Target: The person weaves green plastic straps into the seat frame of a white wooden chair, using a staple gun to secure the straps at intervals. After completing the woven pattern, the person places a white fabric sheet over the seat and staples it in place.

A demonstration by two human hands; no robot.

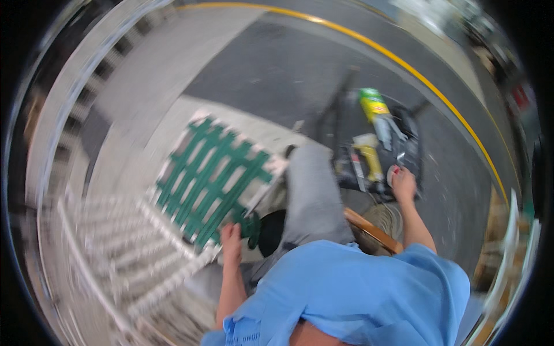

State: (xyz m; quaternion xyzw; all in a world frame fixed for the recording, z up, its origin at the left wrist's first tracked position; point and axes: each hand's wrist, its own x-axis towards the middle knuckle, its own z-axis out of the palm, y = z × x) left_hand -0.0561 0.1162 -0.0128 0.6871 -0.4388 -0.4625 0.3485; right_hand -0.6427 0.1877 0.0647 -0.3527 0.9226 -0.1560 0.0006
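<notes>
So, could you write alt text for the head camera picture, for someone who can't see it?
A person's left hand is by the near edge of a pale frame crisscrossed with green straps, while the right hand is at the edge of a black surface bearing a yellow-and-green item. Blur hides whether either hand grips anything.

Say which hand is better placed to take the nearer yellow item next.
Right, probably: the right hand is close to that yellow item, though apparently holding a small round thing; the left hand is by the green webbing, across the grey trouser leg.
</notes>
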